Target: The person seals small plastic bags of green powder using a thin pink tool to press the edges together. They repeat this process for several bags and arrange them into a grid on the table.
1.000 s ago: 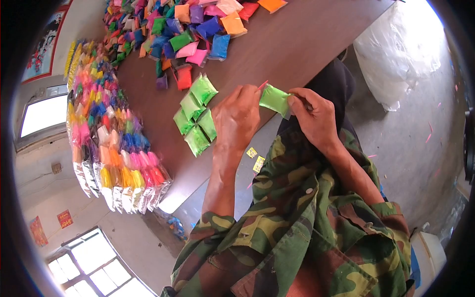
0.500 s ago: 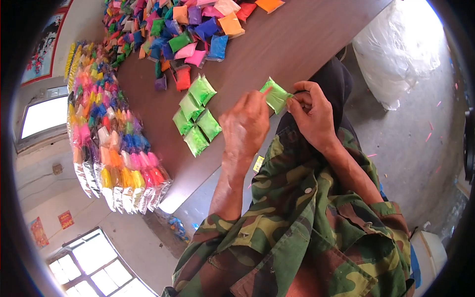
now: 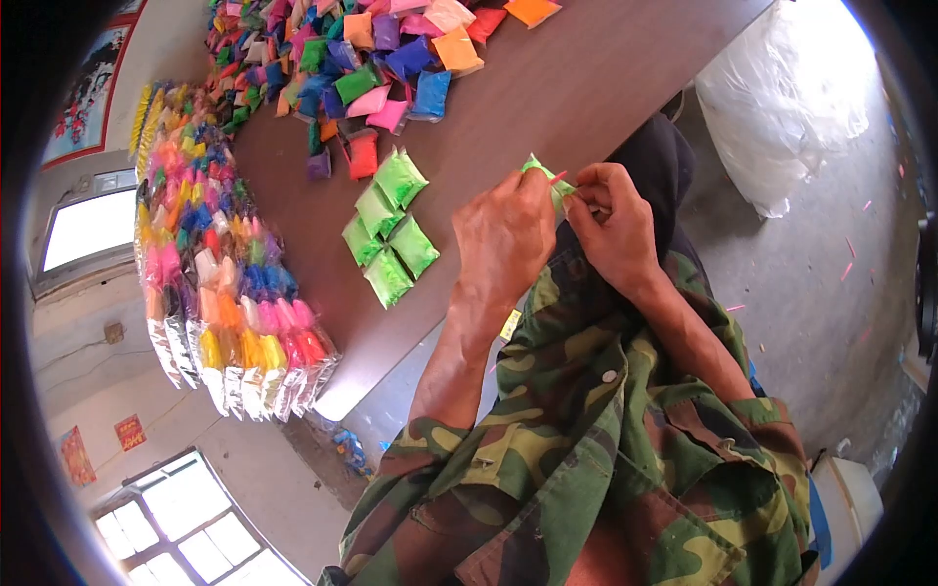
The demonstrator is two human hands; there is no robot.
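A green packet (image 3: 537, 166) is mostly hidden behind my left hand, near the table's front edge. My left hand (image 3: 506, 230) is closed over it, with a short pink stick (image 3: 558, 178) at its fingertips. On the other side, my right hand (image 3: 613, 220) pinches the packet's right end between thumb and fingers. Several similar green packets (image 3: 399, 181) lie side by side on the brown table (image 3: 547, 88), to the left of my hands.
A large heap of coloured packets (image 3: 369, 59) covers the table's far side. Rows of bagged coloured packets (image 3: 234, 293) line its left end. A clear plastic bag (image 3: 782, 107) stands on the floor at right, near scattered pink bits (image 3: 850, 247).
My left hand has moved right, over the green packet, and covers more of it. The pink stick has shifted right with it. My right hand has hardly moved.
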